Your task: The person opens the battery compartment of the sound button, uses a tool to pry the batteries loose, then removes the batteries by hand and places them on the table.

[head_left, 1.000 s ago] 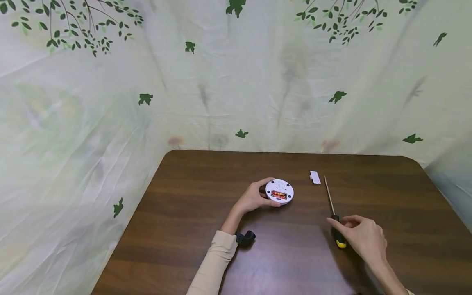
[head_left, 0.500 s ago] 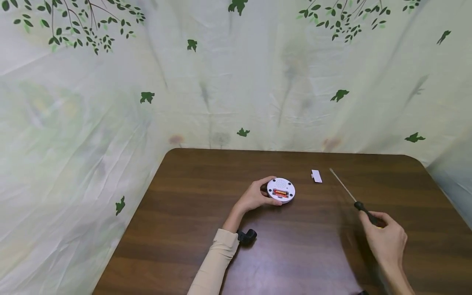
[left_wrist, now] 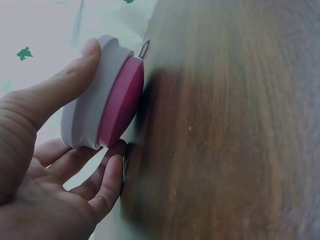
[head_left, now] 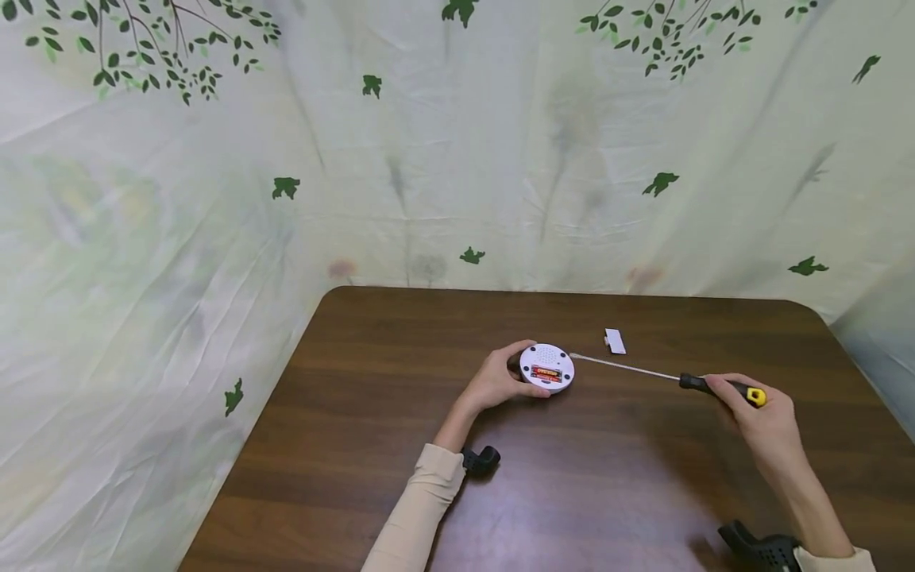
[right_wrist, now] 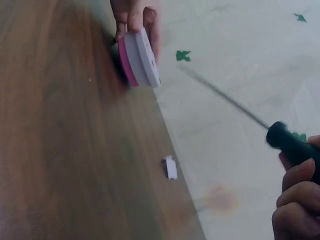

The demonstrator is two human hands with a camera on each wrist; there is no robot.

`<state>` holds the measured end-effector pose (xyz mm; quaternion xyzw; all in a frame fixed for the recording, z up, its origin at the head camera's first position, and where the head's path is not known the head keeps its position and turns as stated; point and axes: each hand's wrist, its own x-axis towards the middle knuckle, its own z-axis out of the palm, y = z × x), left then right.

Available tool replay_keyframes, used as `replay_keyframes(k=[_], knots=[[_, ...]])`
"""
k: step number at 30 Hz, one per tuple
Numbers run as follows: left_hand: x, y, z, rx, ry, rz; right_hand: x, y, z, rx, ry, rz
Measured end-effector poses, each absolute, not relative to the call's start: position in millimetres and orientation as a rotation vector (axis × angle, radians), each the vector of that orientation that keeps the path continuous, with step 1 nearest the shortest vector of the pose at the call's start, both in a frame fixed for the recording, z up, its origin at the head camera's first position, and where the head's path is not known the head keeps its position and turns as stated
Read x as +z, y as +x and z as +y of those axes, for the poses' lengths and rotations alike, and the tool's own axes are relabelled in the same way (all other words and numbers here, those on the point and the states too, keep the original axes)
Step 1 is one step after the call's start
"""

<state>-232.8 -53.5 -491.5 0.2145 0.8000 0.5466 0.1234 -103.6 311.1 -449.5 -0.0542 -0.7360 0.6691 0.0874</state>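
My left grip [head_left: 498,378] pinches the round white-and-pink device [head_left: 549,355] by its rim — red battery bay [head_left: 546,373] facing up. My right grip [head_left: 766,415] wraps the screwdriver [head_left: 688,381] — tip near the device's right edge. Small white cover [head_left: 615,342] lies farther right on the surface [head_left: 400,342].

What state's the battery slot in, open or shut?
Open: at least one red battery is exposed in the round device that the left hand holds; a small white piece, likely the cover, lies apart on the table.
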Motion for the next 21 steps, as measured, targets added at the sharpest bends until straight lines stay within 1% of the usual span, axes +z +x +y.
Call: replay_keyframes(k=[7,15,18,21], knots=[[-498.6,-227.0,-50.7,1.614,0.586,2.344,-435.6,-116.0,304.2,1.660,-0.135,-2.599],[-502.0,-223.6,-46.4,1.646,0.590,2.339,-394.3,-132.6,294.1,1.365,-0.046,-2.852],[-500.9,-225.8,-46.3,1.631,0.594,2.379,-381.8,-141.1,290.7,1.323,-0.006,-2.899],[-497.5,-229.2,-46.1,1.615,0.606,2.424,-377.7,-150.1,293.6,1.397,-0.001,-2.890]])
